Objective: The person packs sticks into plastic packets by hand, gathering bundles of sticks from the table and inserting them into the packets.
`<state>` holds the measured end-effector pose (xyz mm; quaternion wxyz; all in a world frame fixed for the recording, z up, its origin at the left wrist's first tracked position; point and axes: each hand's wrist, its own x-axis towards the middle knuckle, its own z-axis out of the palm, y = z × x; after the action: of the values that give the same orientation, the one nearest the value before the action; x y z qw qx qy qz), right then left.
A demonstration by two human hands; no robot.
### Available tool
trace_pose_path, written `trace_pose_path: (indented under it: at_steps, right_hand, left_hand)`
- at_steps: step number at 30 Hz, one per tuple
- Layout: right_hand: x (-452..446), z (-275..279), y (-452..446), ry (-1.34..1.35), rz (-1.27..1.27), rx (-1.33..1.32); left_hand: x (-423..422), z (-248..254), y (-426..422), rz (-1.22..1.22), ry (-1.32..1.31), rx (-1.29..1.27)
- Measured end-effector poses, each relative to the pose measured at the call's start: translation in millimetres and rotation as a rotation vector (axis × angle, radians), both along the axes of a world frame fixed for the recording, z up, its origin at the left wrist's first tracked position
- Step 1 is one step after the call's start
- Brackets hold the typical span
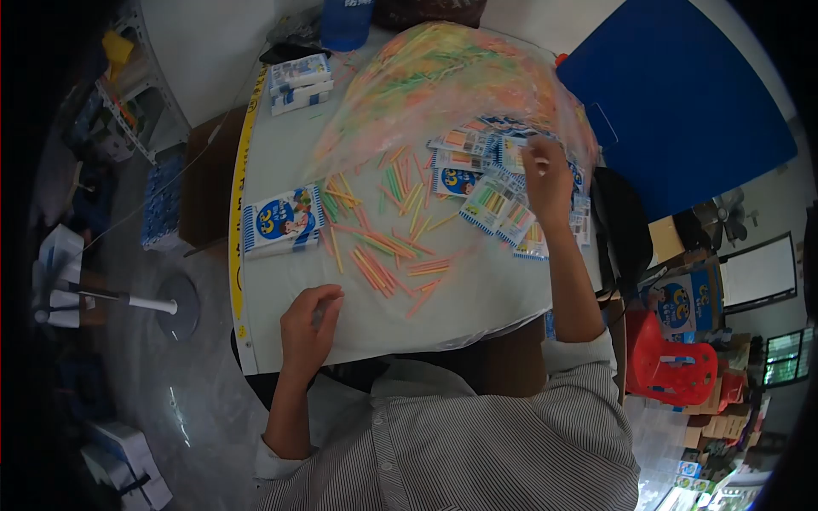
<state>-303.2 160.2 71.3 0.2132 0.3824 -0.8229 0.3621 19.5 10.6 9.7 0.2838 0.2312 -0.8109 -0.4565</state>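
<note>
My left hand [310, 330] is held over the front left of the table, fingers loosely curved, thumb apart from the index finger, holding nothing. Further right, my right hand [550, 180] reaches over a heap of blue-and-white printed packets [487, 204] with coloured sticks showing through clear windows. Its bent fingers close at the edge of a small packet [509, 157] on top; the fingertips are partly hidden. Between my hands lie loose thin sticks [375, 264] in pink, yellow, orange and green. Left of them rests a larger blue-and-white bag [283, 221].
A big clear plastic bag full of coloured sticks [452, 72] covers the table's back. Stacked white-and-blue packs [300, 83] stand at the back left, near a blue container [346, 24]. A blue panel [682, 102] rises at the right, with a red chair [673, 366] below.
</note>
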Motion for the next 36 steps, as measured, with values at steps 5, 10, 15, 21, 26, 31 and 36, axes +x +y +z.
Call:
trace_pose_path:
  at_steps: [5, 10, 15, 21, 26, 31, 36]
  right_hand:
    - [57, -47, -44, -0.025, 0.482, 0.285]
    - [53, -71, -95, 0.009, 0.406, 0.293]
    - [65, -82, -115, 0.083, 0.373, 0.42]
    - [135, -57, -74, 0.061, 0.596, 0.365]
    - [118, -38, -38, -0.422, 0.534, 0.227]
    - [115, -40, -31, -0.466, 0.424, 0.356]
    - [99, -49, -48, -0.203, 0.439, 0.296]
  left_hand:
    - [0, 1, -1, -0.011, 0.005, -0.016]
    - [2, -2, -3, -0.024, 0.005, -0.023]
    - [2, -1, -2, -0.024, 0.026, 0.03]
    - [3, -2, -4, -0.046, 0.054, -0.037]
    - [0, -5, -2, -0.023, 0.061, -0.063]
    - [-18, 16, 7, -0.038, -0.096, -0.031]
    - [-49, 12, 8, -0.069, -0.085, -0.216]
